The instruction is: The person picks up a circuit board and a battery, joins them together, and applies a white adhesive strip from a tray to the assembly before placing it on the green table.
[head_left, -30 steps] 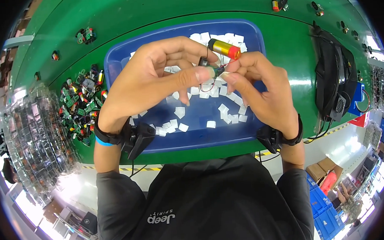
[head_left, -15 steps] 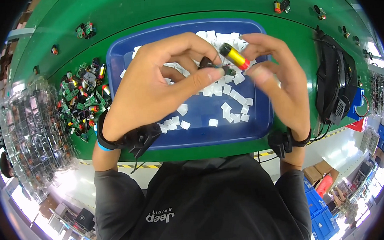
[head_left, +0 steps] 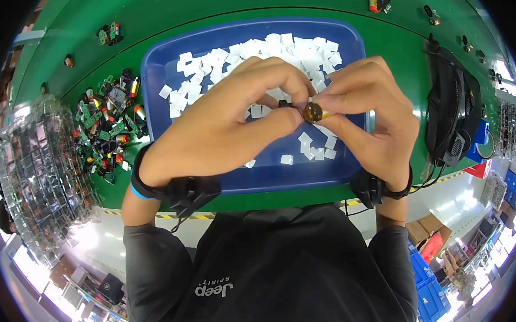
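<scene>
Over the blue tray [head_left: 253, 181], my two hands meet at its right half. Between the thumb and fingers of my right hand [head_left: 375, 111] is a small yellow and red cylinder [head_left: 312, 112], its dark, shiny round end turned up toward me. My left hand [head_left: 221, 119] pinches a small black part [head_left: 284, 103], mostly hidden by the fingers, right beside the cylinder. The fingertips of both hands nearly touch. Whether the two pieces are joined is hidden. White square pieces [head_left: 206, 61] lie scattered in the tray beneath.
A heap of green circuit boards and coloured cylinders [head_left: 110, 119] lies left of the tray. Stacked clear plastic trays [head_left: 42, 155] stand at the far left. A black bag [head_left: 453, 104] rests on the right. A few loose parts [head_left: 380, 3] sit toward the back of the green table.
My right hand has moved left and slightly down to my left hand. The cylinder has turned from lying slanted, side-on, to end-on. The left fingers have drawn closer around the black part.
</scene>
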Available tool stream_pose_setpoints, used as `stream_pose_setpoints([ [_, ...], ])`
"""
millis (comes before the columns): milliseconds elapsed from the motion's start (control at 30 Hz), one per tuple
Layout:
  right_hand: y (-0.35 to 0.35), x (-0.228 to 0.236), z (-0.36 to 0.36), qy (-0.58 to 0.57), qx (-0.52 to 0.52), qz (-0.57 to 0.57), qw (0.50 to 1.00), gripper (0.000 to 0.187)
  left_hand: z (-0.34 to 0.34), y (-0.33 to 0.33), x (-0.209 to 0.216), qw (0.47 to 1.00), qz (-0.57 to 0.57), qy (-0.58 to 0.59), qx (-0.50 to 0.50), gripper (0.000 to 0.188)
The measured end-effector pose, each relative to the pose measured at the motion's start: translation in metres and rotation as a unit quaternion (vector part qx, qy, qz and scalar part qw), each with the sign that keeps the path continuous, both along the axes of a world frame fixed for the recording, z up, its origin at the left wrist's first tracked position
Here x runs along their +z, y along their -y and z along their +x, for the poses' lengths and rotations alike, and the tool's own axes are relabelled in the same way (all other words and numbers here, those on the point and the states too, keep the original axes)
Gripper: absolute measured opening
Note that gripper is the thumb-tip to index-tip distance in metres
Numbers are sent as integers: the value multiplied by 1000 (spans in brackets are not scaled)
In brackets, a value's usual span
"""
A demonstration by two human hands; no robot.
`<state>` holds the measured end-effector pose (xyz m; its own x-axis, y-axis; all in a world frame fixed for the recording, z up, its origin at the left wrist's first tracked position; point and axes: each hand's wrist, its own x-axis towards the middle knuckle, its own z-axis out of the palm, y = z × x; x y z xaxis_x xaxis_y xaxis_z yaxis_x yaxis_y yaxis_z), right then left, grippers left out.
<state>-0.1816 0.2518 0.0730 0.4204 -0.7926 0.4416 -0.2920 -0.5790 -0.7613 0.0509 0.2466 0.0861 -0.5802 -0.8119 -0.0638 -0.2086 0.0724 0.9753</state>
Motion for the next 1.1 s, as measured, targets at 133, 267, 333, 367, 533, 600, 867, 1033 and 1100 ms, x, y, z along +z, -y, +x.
stream_pose_setpoints([
  [133,2,5,-2,10,11,-21,1000,27,5,6,-1,972,216,-84,-44,11],
  [267,1,13,-6,-6,25,-14,1000,24,6,10,5,948,271,-138,-97,14],
  [333,3,11,-9,-15,57,-17,998,24,4,12,6,950,273,-110,-100,18],
  [367,3,10,-10,-19,75,-19,997,25,5,12,6,952,273,-97,-99,20],
  [533,2,14,-9,-18,110,-19,994,23,8,11,-13,920,338,-193,-51,26],
  [600,0,12,-7,-13,38,-18,999,21,-1,10,-9,917,327,-229,18,28],
  [867,-6,11,2,-54,-26,-118,991,22,-1,0,7,969,235,-78,23,26],
  [1033,-6,13,6,-107,-60,-205,971,25,-5,-6,7,986,151,-55,38,29],
  [1100,-5,10,5,-111,-65,-209,970,26,-5,-8,2,989,129,-61,42,30],
])
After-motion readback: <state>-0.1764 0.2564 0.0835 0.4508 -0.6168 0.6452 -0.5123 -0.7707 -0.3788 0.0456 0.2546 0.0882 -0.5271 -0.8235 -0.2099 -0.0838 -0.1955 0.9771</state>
